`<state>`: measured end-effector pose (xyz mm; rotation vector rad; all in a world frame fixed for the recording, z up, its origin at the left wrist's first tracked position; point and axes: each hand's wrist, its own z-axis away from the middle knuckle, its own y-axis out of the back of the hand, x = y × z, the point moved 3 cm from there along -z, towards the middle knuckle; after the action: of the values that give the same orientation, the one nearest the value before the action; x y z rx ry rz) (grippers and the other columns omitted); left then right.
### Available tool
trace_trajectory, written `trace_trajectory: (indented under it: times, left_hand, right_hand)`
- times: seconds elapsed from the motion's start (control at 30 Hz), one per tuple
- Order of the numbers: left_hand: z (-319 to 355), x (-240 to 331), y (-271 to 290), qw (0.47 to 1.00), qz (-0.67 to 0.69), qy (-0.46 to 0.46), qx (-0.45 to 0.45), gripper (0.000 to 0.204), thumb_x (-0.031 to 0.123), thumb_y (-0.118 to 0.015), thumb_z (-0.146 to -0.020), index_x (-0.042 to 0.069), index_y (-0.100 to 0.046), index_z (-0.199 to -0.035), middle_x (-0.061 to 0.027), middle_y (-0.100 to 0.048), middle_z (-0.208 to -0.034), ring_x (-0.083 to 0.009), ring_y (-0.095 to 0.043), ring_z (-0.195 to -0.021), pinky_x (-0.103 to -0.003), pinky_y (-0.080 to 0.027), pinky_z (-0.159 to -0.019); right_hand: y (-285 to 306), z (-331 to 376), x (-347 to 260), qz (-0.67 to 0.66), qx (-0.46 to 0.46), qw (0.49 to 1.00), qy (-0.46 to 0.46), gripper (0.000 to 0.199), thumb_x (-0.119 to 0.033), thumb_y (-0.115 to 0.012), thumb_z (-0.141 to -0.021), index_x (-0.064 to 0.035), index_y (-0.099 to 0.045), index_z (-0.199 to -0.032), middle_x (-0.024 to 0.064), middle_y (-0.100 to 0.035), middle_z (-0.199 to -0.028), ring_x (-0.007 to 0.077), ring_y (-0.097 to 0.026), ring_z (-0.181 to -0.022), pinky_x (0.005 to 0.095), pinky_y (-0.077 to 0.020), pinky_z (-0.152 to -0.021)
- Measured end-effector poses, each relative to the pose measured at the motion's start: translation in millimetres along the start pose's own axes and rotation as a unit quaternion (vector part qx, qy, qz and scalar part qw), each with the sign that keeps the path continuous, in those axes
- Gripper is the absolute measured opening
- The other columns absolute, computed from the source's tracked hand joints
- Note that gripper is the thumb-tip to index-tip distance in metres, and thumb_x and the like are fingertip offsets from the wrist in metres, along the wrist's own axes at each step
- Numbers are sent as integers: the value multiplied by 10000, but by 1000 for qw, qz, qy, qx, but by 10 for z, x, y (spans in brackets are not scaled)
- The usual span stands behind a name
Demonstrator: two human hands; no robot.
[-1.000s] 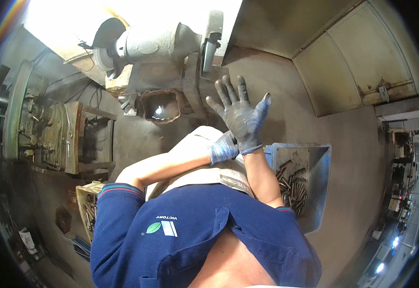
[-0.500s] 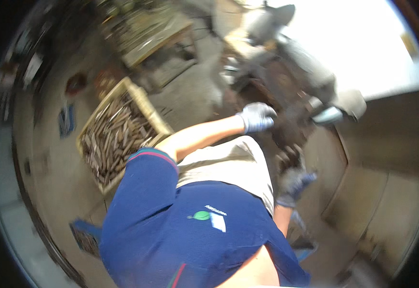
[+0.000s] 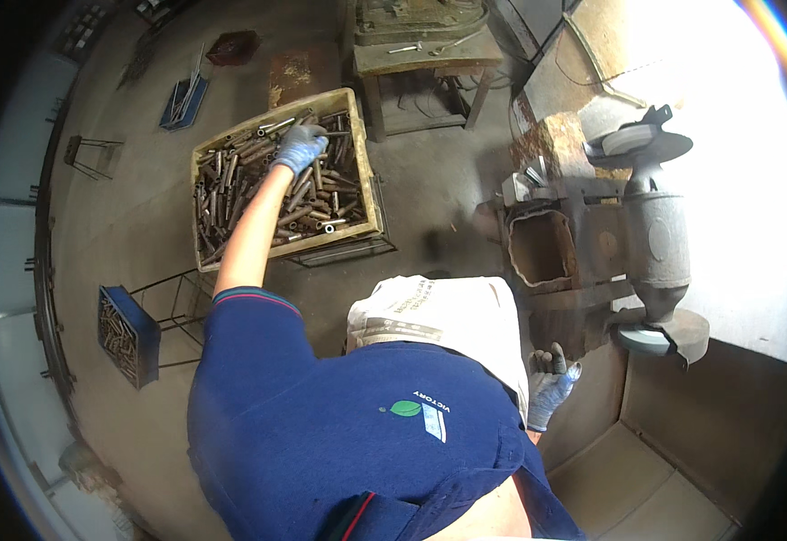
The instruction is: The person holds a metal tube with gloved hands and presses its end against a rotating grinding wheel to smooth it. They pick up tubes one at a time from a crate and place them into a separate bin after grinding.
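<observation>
My left hand [image 3: 300,149], in a blue-grey work glove, reaches down onto a heap of short metal tubes [image 3: 296,216] in a large yellowish bin [image 3: 368,171]. Its thumb stands apart from the fingers, whose tips are partly lost among the tubes; no tube shows clearly in its grip. Beside my right hip, my right hand [image 3: 551,386] is open and empty, its dark-coated fingers loosely bent. Above that hand stands a bench grinder [image 3: 657,239] with a wheel at each end. A rusty open box [image 3: 539,248] sits at its left side.
A metal stand [image 3: 384,245] supports the bin. A blue crate [image 3: 129,338] of small tubes rests on a frame at left; another blue crate [image 3: 183,102] lies farther back. A workbench [image 3: 430,59] with tools stands ahead. Wall panels [image 3: 709,406] close off the right.
My left hand has swung left from the grinder area to the tubes in the bin. My right hand has dropped slightly lower. My view has turned, and the blur has cleared.
</observation>
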<state>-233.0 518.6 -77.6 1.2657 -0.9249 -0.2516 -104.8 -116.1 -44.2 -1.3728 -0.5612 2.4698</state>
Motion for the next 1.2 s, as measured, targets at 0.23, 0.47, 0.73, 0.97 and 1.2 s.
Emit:
trace_trajectory:
  times: [0.23,0.47,0.73,0.97,1.2]
  left_hand:
    - [-389,39,-583,985,-85,105,-111,387,253,-592,-780,123,-603,-1145,-130,-595,-1159,-312,-560,-1079,-396,-441,-931]
    - [-475,52,-851,975,-126,138,-119,317,156,-543,-788,109,-611,-1095,-161,-598,-1137,-317,-559,-1091,-426,-462,-884]
    - [-407,187,-570,970,-173,143,-91,283,248,-556,-793,39,-674,-943,-190,-645,-990,-322,-622,-948,-402,-496,-819]
    - [-208,610,-333,766,638,81,-6,243,176,-681,-758,6,-673,-930,-49,-658,-776,-98,-590,-671,-220,-475,-644]
    - [593,3483,-395,761,441,-234,-415,400,180,-667,-793,-35,-588,-1121,-13,-620,-806,-48,-530,-642,-194,-438,-583]
  right_hand:
    - [-231,-85,-102,105,-7,994,10,567,-531,-472,-881,-11,-595,-1070,80,-625,-826,213,-586,-825,360,-465,-822]
    - [38,-13,-19,159,12,987,4,517,-451,-473,-911,25,-581,-1082,100,-636,-840,179,-604,-776,303,-477,-780]
    - [335,84,110,195,33,980,6,505,-442,-460,-925,23,-593,-1068,86,-627,-819,160,-595,-768,309,-492,-759]
    - [65,235,-158,241,41,964,103,435,-367,-499,-924,38,-617,-1030,90,-638,-867,158,-595,-799,289,-498,-752]
    - [-1361,-12,-739,448,-211,807,322,377,-93,-632,-695,23,-617,-1054,192,-512,-1251,292,-558,-1082,347,-443,-913]
